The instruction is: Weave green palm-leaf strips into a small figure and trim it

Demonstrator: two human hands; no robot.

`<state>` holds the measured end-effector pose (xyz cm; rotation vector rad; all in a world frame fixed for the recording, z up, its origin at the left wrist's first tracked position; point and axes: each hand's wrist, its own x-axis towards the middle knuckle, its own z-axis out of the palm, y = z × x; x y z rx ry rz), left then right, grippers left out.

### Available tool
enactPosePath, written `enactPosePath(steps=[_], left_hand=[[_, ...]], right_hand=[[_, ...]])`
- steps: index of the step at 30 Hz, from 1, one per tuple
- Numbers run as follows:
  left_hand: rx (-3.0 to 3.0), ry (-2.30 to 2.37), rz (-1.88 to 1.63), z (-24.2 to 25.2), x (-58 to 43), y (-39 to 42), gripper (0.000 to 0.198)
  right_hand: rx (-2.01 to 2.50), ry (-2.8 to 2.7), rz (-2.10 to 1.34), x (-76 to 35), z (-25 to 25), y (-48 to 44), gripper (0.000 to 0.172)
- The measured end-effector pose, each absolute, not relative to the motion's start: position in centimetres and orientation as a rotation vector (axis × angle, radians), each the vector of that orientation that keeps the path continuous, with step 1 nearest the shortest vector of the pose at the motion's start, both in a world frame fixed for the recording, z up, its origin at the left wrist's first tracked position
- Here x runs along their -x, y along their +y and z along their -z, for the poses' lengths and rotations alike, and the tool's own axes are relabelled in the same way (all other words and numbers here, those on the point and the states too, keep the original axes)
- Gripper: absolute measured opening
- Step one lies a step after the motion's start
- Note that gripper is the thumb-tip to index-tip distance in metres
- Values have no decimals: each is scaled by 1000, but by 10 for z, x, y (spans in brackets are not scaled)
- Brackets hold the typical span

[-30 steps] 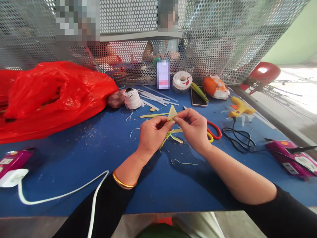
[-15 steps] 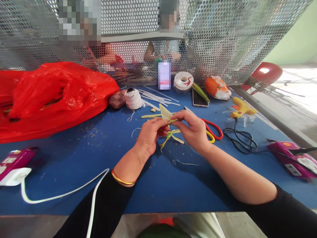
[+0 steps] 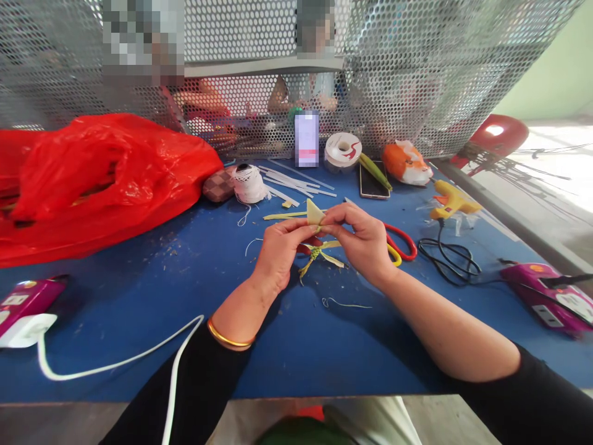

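A pale yellow-green piece of leaf or husk (image 3: pixel 314 213) is pinched between both hands, its pointed end standing up. My left hand (image 3: pixel 283 250) grips it from the left with thumb and fingers. From the right, my right hand (image 3: pixel 359 238) pinches the same piece, fingertips nearly touching the left ones. Under the hands lies a knotted bundle of green-yellow strips (image 3: pixel 315 254), partly hidden by my left fingers; whether it joins the piece I cannot tell. Scissors with red and yellow handles (image 3: pixel 403 243) lie beside my right hand, partly covered by it.
A red plastic bag (image 3: pixel 115 173) fills the left. Behind the hands are a thread cone (image 3: pixel 249 185), white strips (image 3: pixel 296 180), a ribbon spool (image 3: pixel 343 150) and a phone (image 3: pixel 306 139). A yellow glue gun (image 3: pixel 451 199) and power strips (image 3: pixel 546 293) lie right and left. People sit beyond the mesh.
Both hands have drawn closer together at the fingertips. Less of the pale piece shows now, and its tip has shifted slightly right and down.
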<state>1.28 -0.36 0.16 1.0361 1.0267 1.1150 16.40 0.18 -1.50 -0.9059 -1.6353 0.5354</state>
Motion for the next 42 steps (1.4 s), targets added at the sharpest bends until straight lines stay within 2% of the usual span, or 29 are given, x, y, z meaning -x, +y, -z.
enactPosePath(steps=[14, 19, 26, 34, 42], left_hand=[[-1504, 1119, -1220, 0, -15, -7, 15], [-1512, 1187, -1215, 0, -15, -7, 15], [-1289, 1178, -1177, -1, -15, -3, 11], [-960, 1142, -1188, -3, -12, 0, 10], [-903, 1022, -1098, -3, -6, 2, 11]], right_hand=[[1103, -1421, -677, -158, 10, -1, 4], [1033, -1320, -752, -157, 15, 3, 24], [1029, -1300, -874, -159, 16, 6, 17], [991, -1575, -585, -158, 16, 2, 7], [945, -1708, -464, -164, 17, 2, 7]])
